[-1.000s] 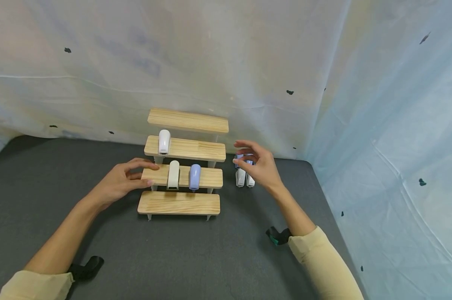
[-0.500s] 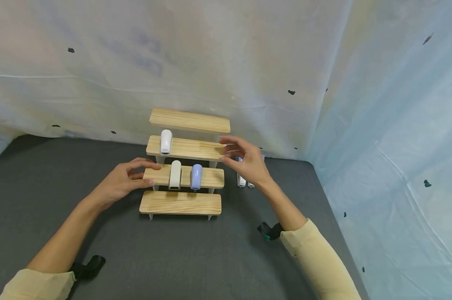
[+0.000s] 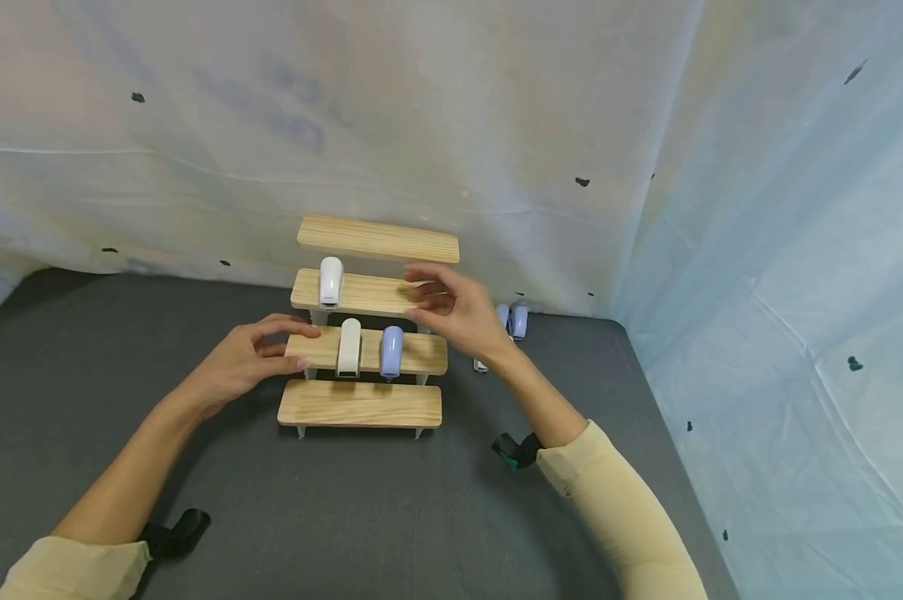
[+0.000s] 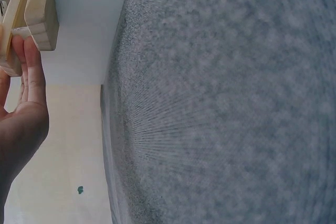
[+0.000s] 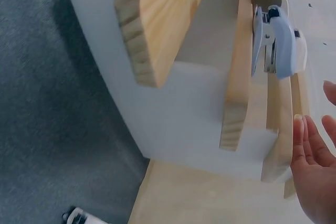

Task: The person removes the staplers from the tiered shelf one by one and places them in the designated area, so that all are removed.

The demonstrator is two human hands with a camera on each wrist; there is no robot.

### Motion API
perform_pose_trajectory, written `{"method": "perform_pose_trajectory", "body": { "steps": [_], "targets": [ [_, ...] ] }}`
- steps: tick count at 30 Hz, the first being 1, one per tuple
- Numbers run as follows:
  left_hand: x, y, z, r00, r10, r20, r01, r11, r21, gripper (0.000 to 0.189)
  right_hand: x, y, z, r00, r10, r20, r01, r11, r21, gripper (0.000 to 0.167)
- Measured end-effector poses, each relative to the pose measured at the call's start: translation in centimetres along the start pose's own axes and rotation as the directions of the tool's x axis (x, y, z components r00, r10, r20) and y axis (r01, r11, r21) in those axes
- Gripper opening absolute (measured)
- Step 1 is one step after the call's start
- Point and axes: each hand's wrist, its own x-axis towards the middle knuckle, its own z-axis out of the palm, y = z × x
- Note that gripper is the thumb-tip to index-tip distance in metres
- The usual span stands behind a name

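- Worrying about the tiered stand (image 3: 357, 407): one uneven tug could skew it and topple the lilac stapler (image 3: 391, 350).
- My left hand (image 3: 245, 362) pinches the third board (image 3: 426, 355) down, cream stapler (image 3: 349, 346) near the fingers (image 3: 301, 329).
- Right hand (image 3: 455, 310): loosely parted, nothing visibly held, at the right end of the second board (image 3: 372, 293); white stapler (image 3: 331, 282) sits leftward.

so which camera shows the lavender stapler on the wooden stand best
The right wrist view: the lavender stapler appears larger and side-on, its two halves visibly apart. The head view shows it small, from above, beside the cream stapler. In the left wrist view, I cannot make it out.
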Motion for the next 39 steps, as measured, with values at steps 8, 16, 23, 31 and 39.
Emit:
{"method": "perform_pose_trajectory", "body": {
  "steps": [8,16,23,31,39],
  "targets": [
    [0.1,0.0,0.1,1.0,-0.007,0.007,0.007,1.0,-0.004,0.049,1.1,2.1,1.0,1.0,0.015,0.022,-0.015,1.0,0.006,0.055],
    [-0.2,0.0,0.0,1.0,-0.015,0.019,0.015,1.0,0.013,0.049,2.0,2.8,2.1,0.999,0.027,0.044,-0.025,0.999,-0.037,0.057],
    [-0.1,0.1,0.0,1.0,-0.018,0.015,0.018,1.0,0.021,0.049,3.1,2.3,3.3,0.997,0.047,0.068,-0.042,0.997,-0.072,0.058],
    [-0.1,-0.1,0.2,1.0,-0.022,0.017,0.022,1.0,-0.008,0.049,3.9,2.0,4.8,0.996,0.076,0.047,-0.071,0.993,-0.094,0.057],
    [-0.1,0.0,0.1,1.0,-0.013,0.023,0.013,1.0,-0.019,0.049,4.5,1.5,5.5,0.989,0.136,0.056,-0.127,0.982,-0.139,0.058]
  ]
}}
